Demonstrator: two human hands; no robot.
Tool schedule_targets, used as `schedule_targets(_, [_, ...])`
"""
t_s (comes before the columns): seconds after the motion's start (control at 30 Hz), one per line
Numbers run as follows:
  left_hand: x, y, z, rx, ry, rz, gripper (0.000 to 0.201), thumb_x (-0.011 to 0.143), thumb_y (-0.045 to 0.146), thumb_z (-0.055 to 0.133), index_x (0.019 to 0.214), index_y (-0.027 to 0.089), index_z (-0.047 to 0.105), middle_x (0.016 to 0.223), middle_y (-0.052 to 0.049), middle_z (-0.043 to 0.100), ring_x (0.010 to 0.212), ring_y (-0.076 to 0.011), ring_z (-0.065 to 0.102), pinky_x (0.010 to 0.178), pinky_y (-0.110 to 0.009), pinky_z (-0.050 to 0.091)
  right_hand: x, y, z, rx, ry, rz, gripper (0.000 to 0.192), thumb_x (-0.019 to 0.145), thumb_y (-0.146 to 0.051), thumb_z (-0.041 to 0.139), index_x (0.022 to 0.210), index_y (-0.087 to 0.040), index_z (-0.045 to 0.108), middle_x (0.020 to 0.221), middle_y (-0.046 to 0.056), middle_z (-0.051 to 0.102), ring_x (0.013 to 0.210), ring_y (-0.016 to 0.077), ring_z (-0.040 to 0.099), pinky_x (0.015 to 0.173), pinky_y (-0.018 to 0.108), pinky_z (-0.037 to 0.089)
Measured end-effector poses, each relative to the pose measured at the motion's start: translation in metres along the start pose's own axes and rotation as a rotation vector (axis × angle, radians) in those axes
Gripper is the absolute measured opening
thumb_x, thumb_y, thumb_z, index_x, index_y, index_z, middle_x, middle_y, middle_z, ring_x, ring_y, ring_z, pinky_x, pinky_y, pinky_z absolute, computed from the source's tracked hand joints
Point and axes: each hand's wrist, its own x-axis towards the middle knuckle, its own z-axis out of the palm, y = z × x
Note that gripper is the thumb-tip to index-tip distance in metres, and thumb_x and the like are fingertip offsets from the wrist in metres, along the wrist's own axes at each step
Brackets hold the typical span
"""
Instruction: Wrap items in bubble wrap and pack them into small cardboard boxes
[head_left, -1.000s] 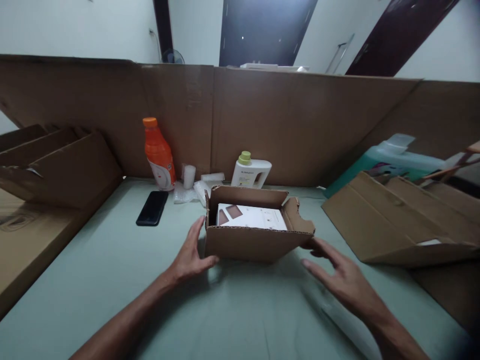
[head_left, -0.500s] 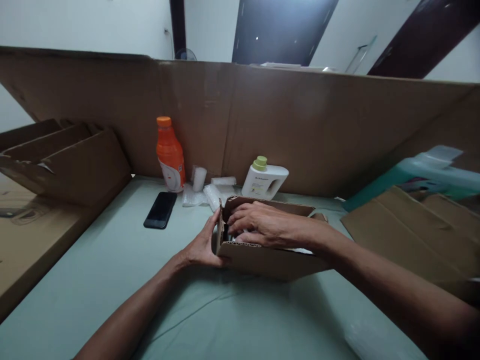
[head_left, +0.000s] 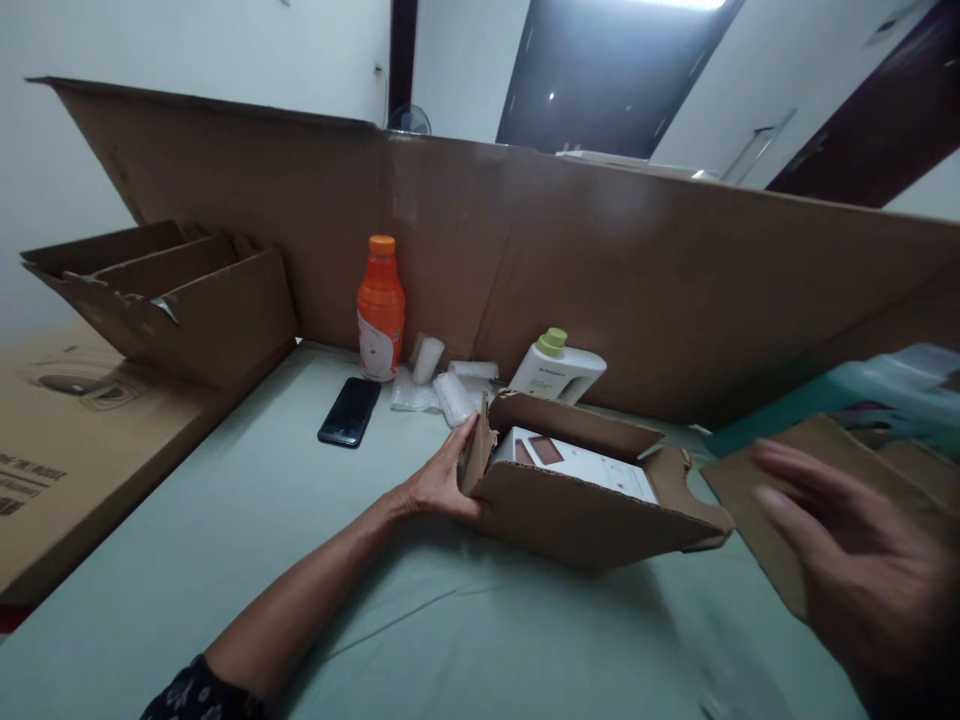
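Observation:
A small brown cardboard box (head_left: 577,525) stands on the green cloth in front of me, its top flaps up. Inside it lies a white printed carton (head_left: 592,465) with dark squares on one end. My left hand (head_left: 442,480) grips the box's left end, thumb on the near side and fingers toward the far side. To the right of the box, my right hand (head_left: 855,540) hangs in the air, blurred by motion. Its thumb and fingers are apart, and nothing shows between them. Behind it are folded cardboard pieces (head_left: 757,500).
Behind the box stand a white bottle with a green cap (head_left: 551,370), bubble wrap rolls (head_left: 454,395) and an orange bottle (head_left: 381,310). A phone (head_left: 349,411) lies left. Cardboard boxes (head_left: 217,310) flank the left side; a teal jug (head_left: 795,400) lies right. A cardboard wall (head_left: 637,280) closes the back.
My right hand has come out of the box and swung right, uncovering the white carton. My left hand still holds the box's left end. The whole view has shifted.

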Motion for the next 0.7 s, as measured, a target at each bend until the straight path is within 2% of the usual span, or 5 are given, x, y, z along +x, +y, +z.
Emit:
schedule_targets(0.1, [-0.001,0.006,-0.006,-0.018,-0.006,-0.061,0.132,0.05,0.036,0.092,0.16,0.024,0.02,0.167,-0.013,0.023,0.152,-0.0408,0.021,0.125,-0.055,0.019,-0.042,0.039,-0.003,0.096,0.135,0.477,0.043,0.081,-0.053,0.068,0.121,-0.038,0.064,0.132,0.005,0.066,0.131,0.0392,0.055,0.114,0.054,0.042])
schedule_targets(0.17, [-0.005,0.007,-0.019,-0.004,0.039,-0.189,0.122,0.05,0.033,0.092,0.156,0.023,0.032,0.161,-0.014,0.037,0.147,-0.0386,0.034,0.121,-0.052,0.03,-0.064,0.055,0.011,0.112,0.069,0.599,0.051,0.071,-0.056,0.071,0.114,-0.029,0.066,0.122,0.008,0.071,0.122,0.04,0.061,0.107,0.054,0.049])
schedule_targets(0.4, [0.044,-0.016,-0.065,0.224,0.43,-0.62,0.041,0.097,0.037,0.061,0.131,0.016,0.056,0.128,-0.012,0.062,0.109,-0.0255,0.065,0.093,-0.048,0.056,-0.115,0.073,0.078,0.212,-0.192,0.547,0.065,0.07,-0.057,0.071,0.122,-0.019,0.061,0.126,0.015,0.07,0.117,0.0372,0.065,0.097,0.045,0.054])
schedule_targets(0.57, [0.103,-0.02,-0.05,0.312,0.529,-0.691,0.038,0.096,0.037,0.064,0.128,0.017,0.059,0.128,-0.01,0.062,0.109,-0.0243,0.065,0.091,-0.046,0.057,-0.126,0.071,0.104,0.087,-0.177,0.44,0.065,0.074,-0.06,0.067,0.121,-0.017,0.058,0.123,0.017,0.07,0.116,0.0361,0.065,0.101,0.048,0.051])
schedule_targets(0.7, [0.08,0.008,-0.057,0.352,0.639,-0.601,0.037,0.095,0.038,0.064,0.125,0.017,0.06,0.127,-0.009,0.063,0.106,-0.0242,0.065,0.088,-0.044,0.058,-0.126,0.076,0.107,0.034,-0.171,0.381,0.057,0.077,-0.06,0.064,0.114,-0.017,0.059,0.115,0.016,0.072,0.107,0.0345,0.068,0.091,0.046,0.054])
